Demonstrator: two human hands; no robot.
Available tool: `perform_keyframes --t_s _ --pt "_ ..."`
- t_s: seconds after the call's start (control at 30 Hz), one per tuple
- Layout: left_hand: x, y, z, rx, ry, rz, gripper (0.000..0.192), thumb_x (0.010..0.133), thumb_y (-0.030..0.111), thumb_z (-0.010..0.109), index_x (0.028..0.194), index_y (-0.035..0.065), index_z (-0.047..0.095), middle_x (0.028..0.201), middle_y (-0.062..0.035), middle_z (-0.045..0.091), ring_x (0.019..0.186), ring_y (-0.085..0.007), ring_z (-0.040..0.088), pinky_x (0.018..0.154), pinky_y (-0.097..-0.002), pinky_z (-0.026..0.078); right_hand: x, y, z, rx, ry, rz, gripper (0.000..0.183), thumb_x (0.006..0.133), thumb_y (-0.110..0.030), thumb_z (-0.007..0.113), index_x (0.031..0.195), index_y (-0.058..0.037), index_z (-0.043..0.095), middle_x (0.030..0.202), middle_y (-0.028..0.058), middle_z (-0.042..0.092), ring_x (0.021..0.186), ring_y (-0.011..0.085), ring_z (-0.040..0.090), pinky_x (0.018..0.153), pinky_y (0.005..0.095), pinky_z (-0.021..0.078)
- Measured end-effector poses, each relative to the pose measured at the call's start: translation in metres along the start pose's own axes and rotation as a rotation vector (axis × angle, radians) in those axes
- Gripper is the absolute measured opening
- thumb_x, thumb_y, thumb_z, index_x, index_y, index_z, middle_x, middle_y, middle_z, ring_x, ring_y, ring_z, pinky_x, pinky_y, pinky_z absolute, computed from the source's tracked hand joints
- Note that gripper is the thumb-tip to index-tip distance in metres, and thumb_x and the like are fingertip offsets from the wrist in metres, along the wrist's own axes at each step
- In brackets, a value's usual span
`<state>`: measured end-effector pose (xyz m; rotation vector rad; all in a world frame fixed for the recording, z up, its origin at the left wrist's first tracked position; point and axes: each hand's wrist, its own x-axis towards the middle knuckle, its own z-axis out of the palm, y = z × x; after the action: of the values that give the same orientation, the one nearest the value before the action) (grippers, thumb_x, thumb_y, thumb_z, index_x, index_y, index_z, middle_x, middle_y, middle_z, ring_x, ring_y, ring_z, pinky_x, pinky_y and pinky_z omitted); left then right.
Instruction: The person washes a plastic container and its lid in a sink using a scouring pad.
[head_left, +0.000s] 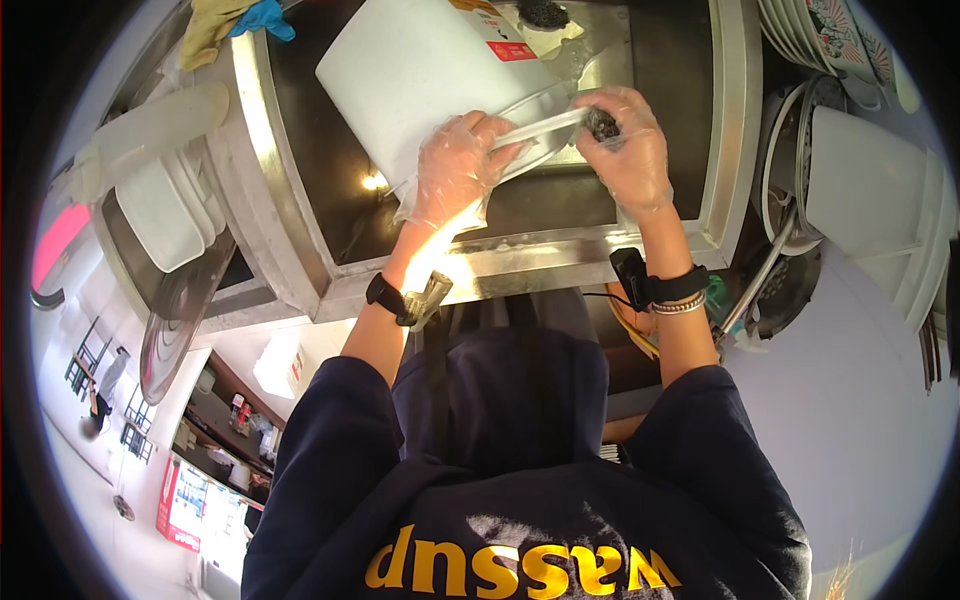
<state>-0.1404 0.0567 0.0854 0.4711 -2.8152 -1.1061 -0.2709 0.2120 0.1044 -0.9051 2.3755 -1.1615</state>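
Observation:
A large white plastic bucket (420, 82) lies tilted in a metal sink, its open rim towards my right hand. My left hand (465, 161), in a clear disposable glove, grips a white strip-like handle (544, 126) at the bucket's rim. My right hand (626, 146), gloved the same way, holds a dark scouring pad (601, 125) against the far end of that handle. Behind the bucket, a second dark scouring pad (544, 13) lies on a wet metal surface (611, 52).
The steel sink edge (517, 262) runs close before me. White tubs (161, 214) and a clear lid (187, 315) stand at left, below yellow and blue gloves (262, 19). Stacked bowls (817, 37), a white container (862, 176) and strainers (784, 292) are at right. A person (101, 397) is far off at left.

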Motion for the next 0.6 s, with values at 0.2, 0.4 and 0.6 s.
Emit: perform_keyframes --t_s 0.2,0.4,0.6 --pt "0.012 -0.001 -0.003 -0.163 -0.016 -0.208 0.027 0.074 0.026 0.067 0.093 0.007 0.062 0.084 -0.0122 0.062 0.074 -0.0307 0.06 0.067 -0.0382 0.047 -0.007 -0.03 0.022 0.192 0.266 0.118 0.042 0.071 -0.013 0.072 0.107 -0.0054 0.053 0.101 0.011 0.056 0.089 0.0244 0.056 0.08 0.0337 0.0453" --pt "0.015 -0.004 0.011 -0.343 0.01 -0.219 0.028 0.073 0.023 0.065 0.095 0.0061 0.062 0.083 -0.0123 0.064 0.077 -0.0298 0.06 0.07 -0.0365 0.047 -0.002 -0.031 0.051 0.06 0.239 0.001 0.028 0.07 -0.013 0.073 0.093 -0.0028 0.061 0.093 0.0124 0.057 0.085 0.0288 0.057 0.076 0.0332 0.047" --pt "0.018 -0.005 0.022 -0.403 0.009 -0.336 0.028 0.071 0.022 0.065 0.095 0.0069 0.063 0.082 -0.0118 0.064 0.075 -0.0282 0.06 0.07 -0.0337 0.047 0.0 -0.02 0.056 -0.044 0.324 0.043 0.022 0.073 -0.013 0.069 0.091 -0.0028 0.063 0.094 0.0155 0.057 0.087 0.0306 0.057 0.076 0.0362 0.0468"
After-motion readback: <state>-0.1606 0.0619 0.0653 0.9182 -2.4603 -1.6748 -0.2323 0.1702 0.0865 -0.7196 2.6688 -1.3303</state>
